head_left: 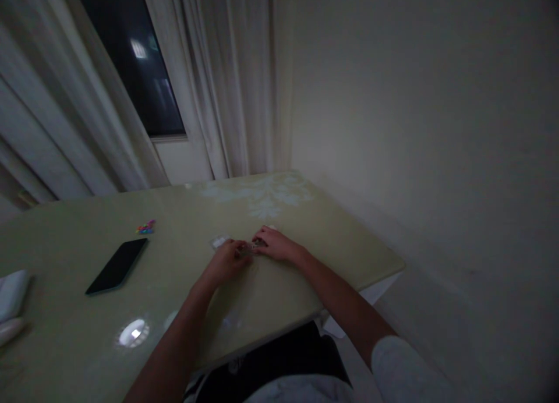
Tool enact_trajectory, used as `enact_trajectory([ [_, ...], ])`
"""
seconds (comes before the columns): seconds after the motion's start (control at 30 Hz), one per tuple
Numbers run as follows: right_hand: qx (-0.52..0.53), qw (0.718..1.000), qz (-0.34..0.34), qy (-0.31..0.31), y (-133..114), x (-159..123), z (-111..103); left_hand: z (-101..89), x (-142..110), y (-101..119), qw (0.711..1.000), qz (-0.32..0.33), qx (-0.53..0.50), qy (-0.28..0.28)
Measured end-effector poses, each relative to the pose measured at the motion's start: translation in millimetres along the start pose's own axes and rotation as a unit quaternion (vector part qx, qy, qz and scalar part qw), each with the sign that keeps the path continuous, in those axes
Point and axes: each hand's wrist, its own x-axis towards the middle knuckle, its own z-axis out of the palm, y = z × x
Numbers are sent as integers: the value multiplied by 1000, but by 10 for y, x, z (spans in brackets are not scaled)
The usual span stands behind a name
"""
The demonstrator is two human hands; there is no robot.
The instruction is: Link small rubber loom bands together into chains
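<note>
Both hands meet over the table in front of me, with a small clear plastic piece [248,248] between them. My left hand [227,257] has its fingers curled round the left end of this piece. On the other end, the fingers of my right hand [275,243] are closed. The view is dim and the piece is small, so its exact kind does not show. Just behind my left hand lies a small clear-and-white packet-like item [219,241]. A bit of something pale [272,227] peeks out behind my right hand, mostly hidden.
A black phone [117,266] lies left on the glossy table [183,216], with a cluster of small colourful pieces [145,227] beyond it. White objects [11,295] sit at the far left edge. A wall [414,129] borders the right side; curtains [244,82] hang behind.
</note>
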Motion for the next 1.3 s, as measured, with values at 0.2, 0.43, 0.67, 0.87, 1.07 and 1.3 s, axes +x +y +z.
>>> enact_trajectory([
  [0.2, 25, 1000, 1, 18, -102, 115, 142, 78, 106, 64, 999, -4, -20, 34],
  [0.43, 59, 998, 3, -13, 66, -77, -125, -139, -50, -68, 998, 9, -55, -4],
  [0.67, 27, 999, -5, -31, -30, -49, -10, 16, -49, -1, 1000, 29, 1, -7],
  [0.87, 38, 999, 4, -1, -133, 21, 93, 61, 38, 50, 1000, 20, 23, 8],
  [1.07, 45, 998, 10, -48, 46, -117, -174, -179, -48, -59, 999, 24, 14, -19],
  [1.3, 19, 999, -5, -43, -32, -135, -11, -103, -37, -37, 999, 16, 38, -33],
])
